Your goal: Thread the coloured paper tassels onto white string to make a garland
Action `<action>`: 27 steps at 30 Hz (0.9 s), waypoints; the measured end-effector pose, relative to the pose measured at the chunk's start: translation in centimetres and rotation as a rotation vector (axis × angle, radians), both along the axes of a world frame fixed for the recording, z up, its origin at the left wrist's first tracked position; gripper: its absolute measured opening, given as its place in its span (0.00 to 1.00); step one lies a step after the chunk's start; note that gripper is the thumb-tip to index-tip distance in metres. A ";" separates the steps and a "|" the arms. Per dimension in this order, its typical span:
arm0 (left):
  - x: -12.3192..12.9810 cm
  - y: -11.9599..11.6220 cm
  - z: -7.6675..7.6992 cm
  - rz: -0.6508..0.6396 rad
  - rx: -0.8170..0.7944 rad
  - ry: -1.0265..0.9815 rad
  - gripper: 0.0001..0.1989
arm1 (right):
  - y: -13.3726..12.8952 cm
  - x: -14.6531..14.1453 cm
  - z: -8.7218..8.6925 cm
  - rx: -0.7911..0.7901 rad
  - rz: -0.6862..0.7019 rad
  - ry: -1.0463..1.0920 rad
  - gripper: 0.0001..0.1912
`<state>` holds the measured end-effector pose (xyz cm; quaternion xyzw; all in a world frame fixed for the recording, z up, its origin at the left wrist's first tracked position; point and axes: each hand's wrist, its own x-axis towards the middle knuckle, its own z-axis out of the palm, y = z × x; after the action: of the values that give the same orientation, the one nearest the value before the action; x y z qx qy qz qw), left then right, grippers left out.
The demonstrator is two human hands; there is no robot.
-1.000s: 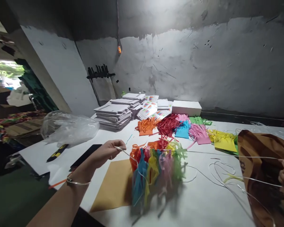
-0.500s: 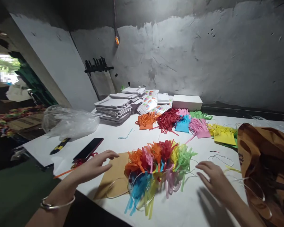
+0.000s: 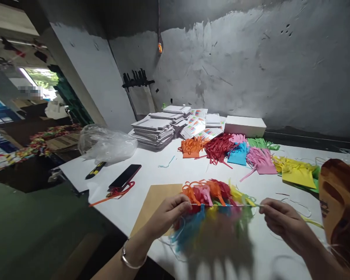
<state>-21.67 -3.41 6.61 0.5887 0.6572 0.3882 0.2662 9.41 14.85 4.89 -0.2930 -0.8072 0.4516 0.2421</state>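
A garland of paper tassels (image 3: 214,194) in orange, pink, red, yellow, green and blue hangs from a white string (image 3: 221,205) stretched level between my two hands. My left hand (image 3: 170,214) pinches the string at the left end of the tassels. At the right end, my right hand (image 3: 282,219) grips it between thumb and fingers. The lower tassel strips are blurred by motion. Beneath the garland's left part lies a sheet of brown card (image 3: 151,202).
Fringed paper bundles, among them a yellow one (image 3: 299,177), line the table's far side. Behind stand stacked white packs (image 3: 153,134) and a white box (image 3: 245,125). A phone (image 3: 125,177), a cutter knife (image 3: 95,170) and a plastic bag (image 3: 111,144) lie left; a brown bag (image 3: 341,202) right.
Both hands, earlier apart from the garland with fingers spread, have closed on its string. The garland is now lifted and pulled taut. The camera view has turned left.
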 end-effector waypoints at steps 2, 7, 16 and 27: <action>-0.1 -0.3 1.5 -0.041 0.036 -0.039 0.22 | -0.2 1.8 2.0 0.020 0.017 -0.016 0.26; 0.6 0.4 3.9 -0.166 0.075 -0.069 0.19 | -1.2 4.4 4.6 0.058 -0.017 0.006 0.19; 1.5 2.6 5.1 -0.307 0.106 0.094 0.18 | -2.0 5.6 5.4 -0.037 0.010 0.089 0.23; 1.7 3.6 5.8 -0.418 0.142 0.216 0.15 | -2.9 7.6 7.2 0.129 -0.017 0.049 0.19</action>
<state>-20.01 0.15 12.45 0.7671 0.5169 0.3047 0.2271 17.01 11.97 12.13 -0.2725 -0.8258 0.4038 0.2841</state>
